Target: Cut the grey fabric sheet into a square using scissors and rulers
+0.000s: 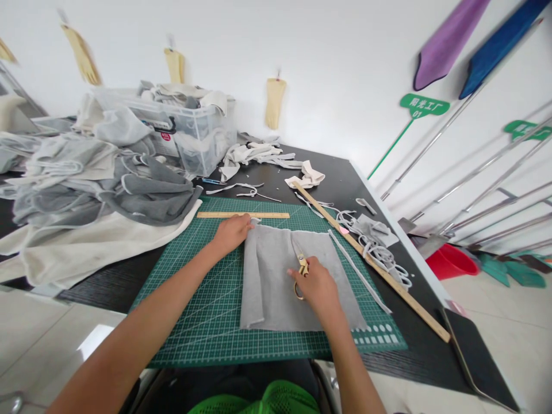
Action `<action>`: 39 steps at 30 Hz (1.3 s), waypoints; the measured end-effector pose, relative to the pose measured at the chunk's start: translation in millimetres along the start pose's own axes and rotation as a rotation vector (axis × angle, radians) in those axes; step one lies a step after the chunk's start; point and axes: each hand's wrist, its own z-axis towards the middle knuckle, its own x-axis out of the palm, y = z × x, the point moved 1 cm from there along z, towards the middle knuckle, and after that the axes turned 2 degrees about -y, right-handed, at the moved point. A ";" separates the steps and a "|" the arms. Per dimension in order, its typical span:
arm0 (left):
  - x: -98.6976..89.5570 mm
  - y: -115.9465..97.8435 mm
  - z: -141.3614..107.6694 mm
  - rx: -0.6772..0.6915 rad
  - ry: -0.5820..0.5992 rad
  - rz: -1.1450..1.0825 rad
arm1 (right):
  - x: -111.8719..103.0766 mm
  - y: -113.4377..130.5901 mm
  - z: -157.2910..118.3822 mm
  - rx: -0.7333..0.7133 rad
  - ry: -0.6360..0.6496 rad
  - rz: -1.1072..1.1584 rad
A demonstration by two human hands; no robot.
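A grey cloth [280, 276] lies on the green cutting mat [194, 322], its left side folded over. My left hand [233, 232] is closed at the cloth's upper left corner, fingers pinching its edge. Gold-handled scissors [303, 264] are in my right hand [317, 283], over the middle of the cloth, blades pointing to its top edge. Above the cloth, a short wooden ruler [267, 215] lies across the mat. A narrow cut strip [360, 273] rests along the cloth's right side.
A long wooden ruler [401, 290] slants down the right, beside tangled grey strips [383, 256]. Piled cloths [150, 190] and a clear plastic bin [200, 138] stand at the left. A blue-handled tool [212, 181] and scraps lie behind the mat. A dark phone-like slab [476, 356] sits at the right edge.
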 end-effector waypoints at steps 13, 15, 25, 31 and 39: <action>1.0 -2.8 -4.3 0.244 0.034 -0.224 | -56.9 -115.2 30.0 0.019 -0.258 0.312; 2.1 -4.3 -4.9 0.327 0.151 -0.254 | -60.9 -135.4 32.6 0.073 -0.321 0.292; -14.1 27.5 2.5 0.275 0.077 0.152 | -51.3 -164.7 37.8 0.214 -0.322 0.111; -23.5 38.3 2.0 0.152 0.073 0.286 | -52.6 -159.4 32.7 0.290 -0.222 -0.049; -25.9 32.3 -3.4 -0.001 0.036 0.387 | -55.6 -140.2 24.1 0.244 -0.210 -0.204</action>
